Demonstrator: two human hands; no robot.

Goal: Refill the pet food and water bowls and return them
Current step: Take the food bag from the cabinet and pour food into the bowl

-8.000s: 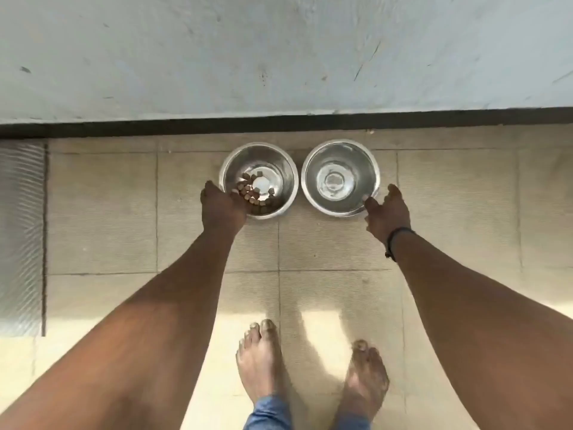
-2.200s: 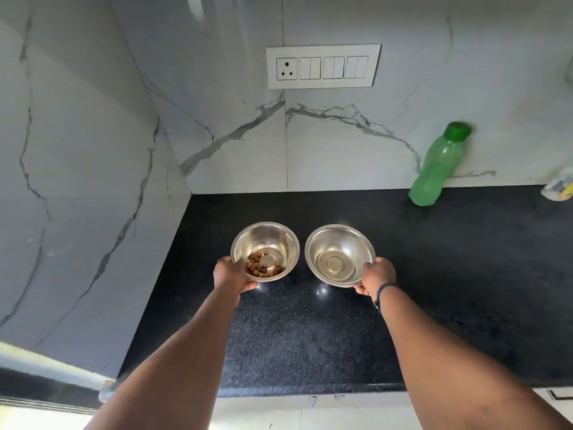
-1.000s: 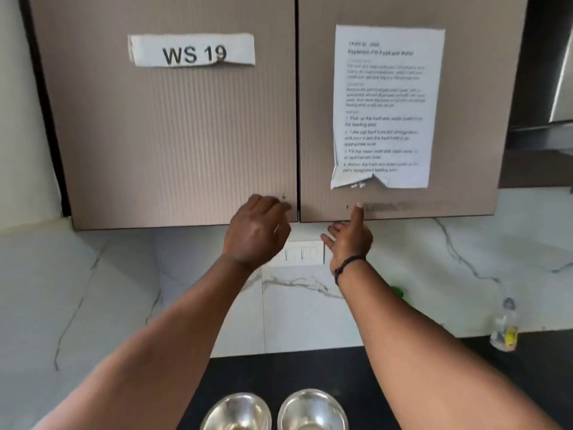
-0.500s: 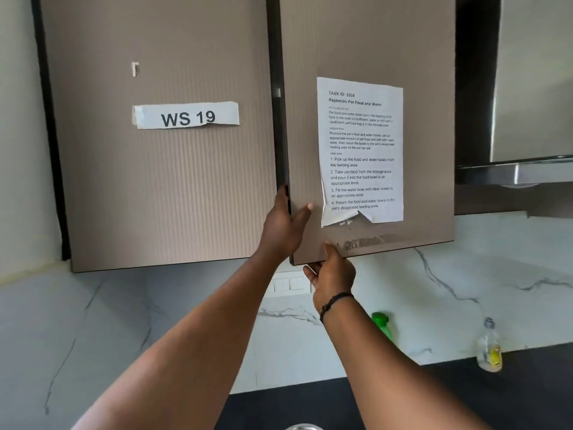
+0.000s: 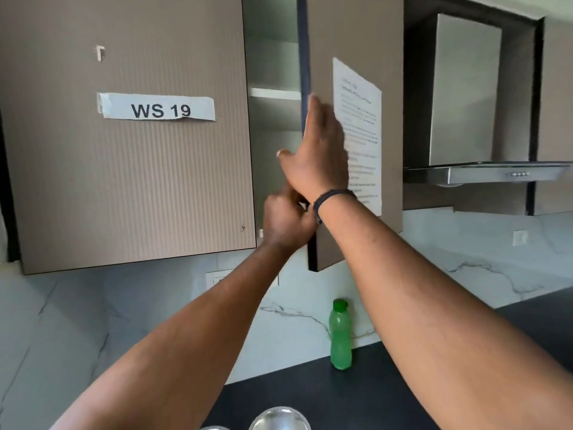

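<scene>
Both my hands are up on the door (image 5: 356, 41), mid-frame; the bowls sit far below them.

My right hand (image 5: 319, 153) lies flat with straight fingers (image 5: 314, 113) on the door's edge. My left hand (image 5: 286, 220) curls round that edge lower down. One bowl (image 5: 279, 418) is on the desk (image 5: 387, 383) at bottom centre, another's rim (image 5: 214, 427) just left.

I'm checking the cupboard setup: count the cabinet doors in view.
2. The left door, marked WS 19, is closed. The right door, bearing a printed sheet, is swung open, both hands at its edge. Panels beyond the hood may be further doors; I can't tell.
</scene>
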